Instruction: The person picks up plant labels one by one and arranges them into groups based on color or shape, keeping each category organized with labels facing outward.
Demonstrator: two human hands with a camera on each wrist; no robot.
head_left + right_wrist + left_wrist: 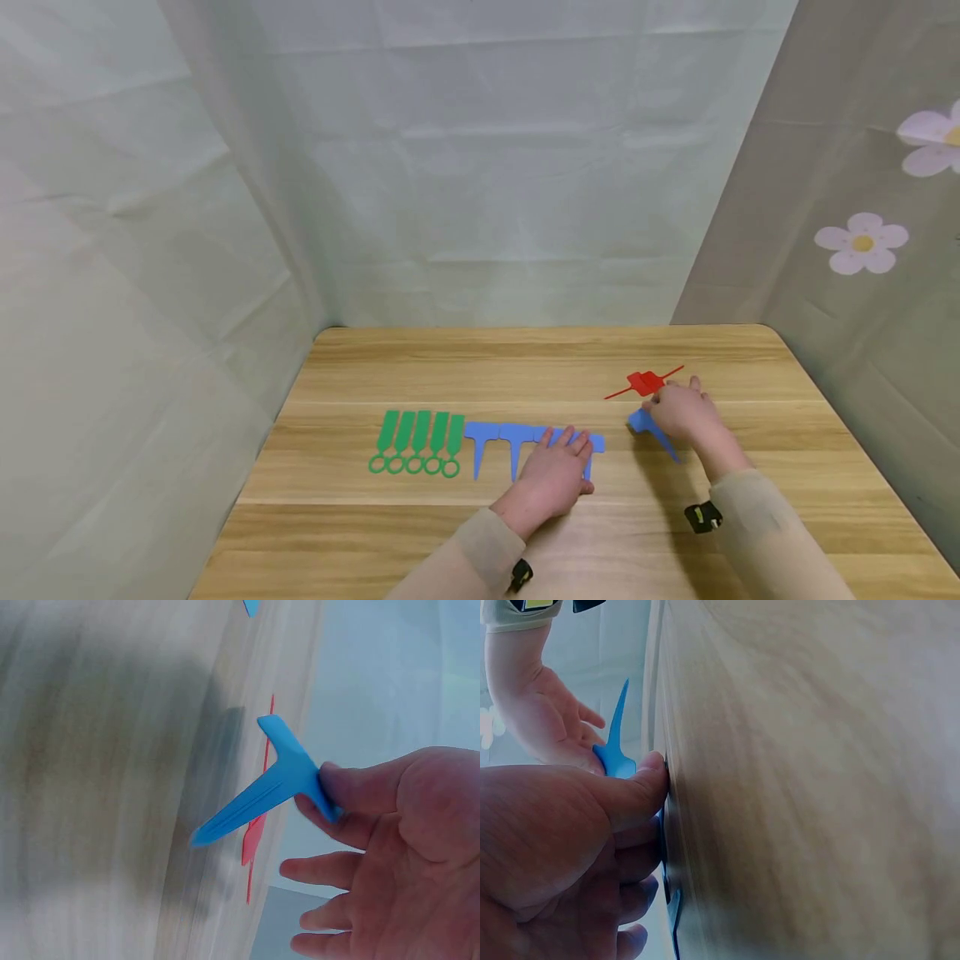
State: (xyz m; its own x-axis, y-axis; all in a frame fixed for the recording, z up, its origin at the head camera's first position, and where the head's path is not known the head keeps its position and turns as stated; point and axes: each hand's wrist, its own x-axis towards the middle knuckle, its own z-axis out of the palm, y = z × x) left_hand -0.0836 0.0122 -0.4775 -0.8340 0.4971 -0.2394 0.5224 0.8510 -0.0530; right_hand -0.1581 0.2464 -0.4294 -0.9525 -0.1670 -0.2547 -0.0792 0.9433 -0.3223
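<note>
Between thumb and forefinger my right hand pinches a blue T-shaped plant label by one end of its crossbar, held above the table with its pointed stem slanting down; the other fingers spread apart. My left hand lies palm down with fingers extended over a row of blue T-shaped plant labels, its fingertips on the right ones and covering part of them. Just beyond the right hand lie red tags with thin stems, overlapping each other and pointing opposite ways.
Left of the blue row, several green tags with ring ends lie side by side, rings toward me. Everything lies on a wooden table. Pale cloth hangs behind it and at both sides, with printed flowers on the right.
</note>
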